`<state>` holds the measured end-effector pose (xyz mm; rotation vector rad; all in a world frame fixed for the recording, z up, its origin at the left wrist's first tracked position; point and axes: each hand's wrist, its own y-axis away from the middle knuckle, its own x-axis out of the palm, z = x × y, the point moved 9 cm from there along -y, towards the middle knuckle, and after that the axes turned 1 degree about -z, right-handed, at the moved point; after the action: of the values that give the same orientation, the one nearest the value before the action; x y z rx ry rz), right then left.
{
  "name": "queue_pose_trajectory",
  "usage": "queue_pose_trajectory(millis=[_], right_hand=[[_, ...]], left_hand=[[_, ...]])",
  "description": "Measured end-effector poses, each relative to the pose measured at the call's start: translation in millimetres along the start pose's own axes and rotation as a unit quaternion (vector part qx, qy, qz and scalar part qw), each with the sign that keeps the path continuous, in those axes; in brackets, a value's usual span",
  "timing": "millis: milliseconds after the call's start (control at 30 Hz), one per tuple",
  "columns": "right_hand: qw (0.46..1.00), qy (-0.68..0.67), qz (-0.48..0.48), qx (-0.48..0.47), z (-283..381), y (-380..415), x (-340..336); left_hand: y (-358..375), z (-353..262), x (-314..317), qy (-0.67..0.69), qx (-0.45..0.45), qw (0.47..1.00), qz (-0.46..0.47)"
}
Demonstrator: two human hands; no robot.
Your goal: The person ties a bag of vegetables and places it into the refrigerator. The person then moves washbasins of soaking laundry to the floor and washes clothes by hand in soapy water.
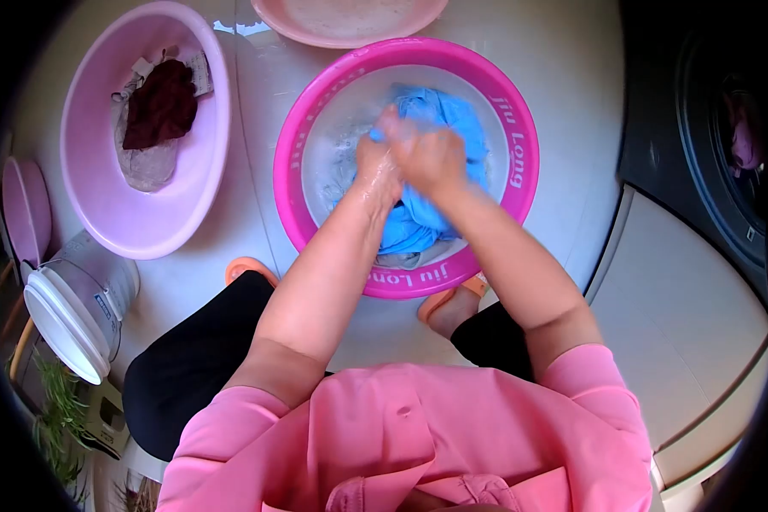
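A bright pink basin (292, 181) of soapy water stands on the floor between my feet. Wet blue cloth (460, 124) lies in it, bunched along the right side and toward the front. My left hand (379, 164) and my right hand (433, 159) meet over the middle of the basin, closed on part of the blue cloth. A bit of blue shows at the left fingers. Both hands look wet, and motion smears the fingers where they come together. A greyish piece of fabric (408, 259) shows at the basin's front edge.
A lilac tub (166, 224) with dark red cloth (160, 102) and grey cloth stands at the left. A paler pink basin (350, 34) is at the back. White buckets (64, 320) and plants (60, 401) line the lower left; a dark front-loading machine (691, 128) stands right.
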<state>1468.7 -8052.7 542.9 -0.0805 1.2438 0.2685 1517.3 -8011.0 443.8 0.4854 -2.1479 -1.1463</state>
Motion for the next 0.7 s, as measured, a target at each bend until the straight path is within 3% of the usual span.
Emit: queue_pose_trajectory(millis=[33,67,100,133,167,200,233,300,333,367,433,467,500,533,567,600,633,700], right_hand=[[0.996,0.027,-0.07,0.049,-22,-12,-9],[0.987,-0.071,-0.028,0.141,-46,-16,-1],[0.987,-0.07,-0.033,0.141,-35,-5,-5],[0.999,0.018,-0.023,0.043,4,9,-8],[0.998,0.061,-0.014,-0.001,16,15,-8],[0.993,0.104,-0.008,-0.045,28,23,-7],[0.992,0.12,-0.017,-0.031,18,22,-9],[0.988,0.15,-0.039,-0.012,-1,7,-15],[0.989,0.011,-0.066,0.133,-38,-5,-25],[0.989,0.009,-0.066,0.132,-33,5,-22],[0.987,-0.023,-0.151,-0.058,40,28,-47],[0.985,-0.098,-0.133,-0.05,44,32,-43],[0.985,-0.097,-0.134,-0.046,33,33,-39],[0.993,0.01,-0.118,-0.031,11,26,-28],[0.987,0.12,-0.103,-0.015,-13,14,-24],[0.994,0.058,-0.075,0.053,-45,1,-36],[0.992,-0.008,-0.043,0.122,-69,-5,-43],[0.983,-0.08,-0.095,0.138,-92,-7,-47]], left_hand=[[15,-11,5,-0.001,-0.002,1.0,0.001],[26,-10,12,-0.04,-0.055,0.998,0.019],[31,-5,17,-0.079,-0.103,0.991,0.038],[4,6,1,-0.078,-0.098,0.991,0.042],[-29,36,2,0.074,-0.132,0.963,0.225],[-17,38,16,0.152,-0.147,0.927,0.31],[-2,40,27,0.221,-0.171,0.877,0.392],[36,11,32,0.148,-0.098,0.978,0.108],[30,12,31,0.149,-0.093,0.978,0.113],[22,20,24,0.113,-0.085,0.979,0.146],[0,40,9,0.079,-0.076,0.978,0.178],[1,43,18,0.206,-0.069,0.926,0.307],[14,31,30,0.268,-0.06,0.889,0.368],[29,19,41,0.325,-0.058,0.842,0.428],[41,13,57,0.221,-0.094,0.919,0.312],[48,18,50,0.11,-0.129,0.968,0.183],[50,20,48,0.108,-0.133,0.969,0.181],[38,15,54,0.136,-0.117,0.964,0.198]])
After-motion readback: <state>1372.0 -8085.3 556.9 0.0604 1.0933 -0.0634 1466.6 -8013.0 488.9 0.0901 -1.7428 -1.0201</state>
